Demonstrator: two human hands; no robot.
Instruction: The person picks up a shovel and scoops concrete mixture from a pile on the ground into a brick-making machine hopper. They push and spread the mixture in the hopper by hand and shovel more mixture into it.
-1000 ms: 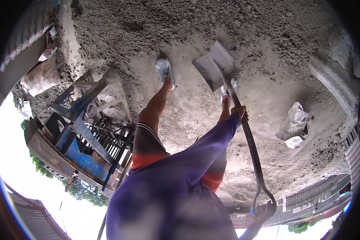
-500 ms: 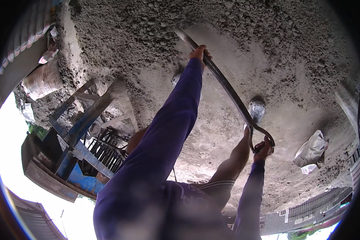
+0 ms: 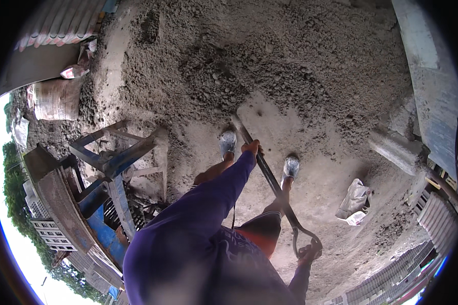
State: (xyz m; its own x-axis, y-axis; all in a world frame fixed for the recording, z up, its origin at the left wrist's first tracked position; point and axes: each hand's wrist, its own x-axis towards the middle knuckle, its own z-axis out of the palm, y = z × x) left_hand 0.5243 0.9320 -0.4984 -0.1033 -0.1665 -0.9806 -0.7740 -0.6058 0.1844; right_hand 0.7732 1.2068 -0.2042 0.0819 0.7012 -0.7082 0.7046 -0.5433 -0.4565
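Observation:
I hold a shovel (image 3: pixel 276 185) slantwise in front of me. My left hand (image 3: pixel 252 148) is closed round its dark shaft, low down toward the blade. My right hand (image 3: pixel 310 250) grips the loop-shaped handle at the near end, to the right of my body. The blade (image 3: pixel 258 109), coated in grey dust, lies low at the near edge of a spread heap of grey, lumpy sand-and-gravel mix (image 3: pixel 213 76). Its outline blends with the dusty ground, so I cannot tell how much it carries. My dusty shoes stand on either side of the shaft.
Close on the left stands a blue metal machine frame (image 3: pixel 122 162). Behind it lie a filled sack (image 3: pixel 56 99) and corrugated sheets (image 3: pixel 61 23). To the right are a crumpled pale bag (image 3: pixel 354 202), a grey cylindrical block (image 3: pixel 397 150) and a leaning panel (image 3: pixel 435 96).
The shovel and both hands have come lower in the picture, and the blade sits nearer my feet. My view has shifted too, showing more of the heap. Both hands keep their grip.

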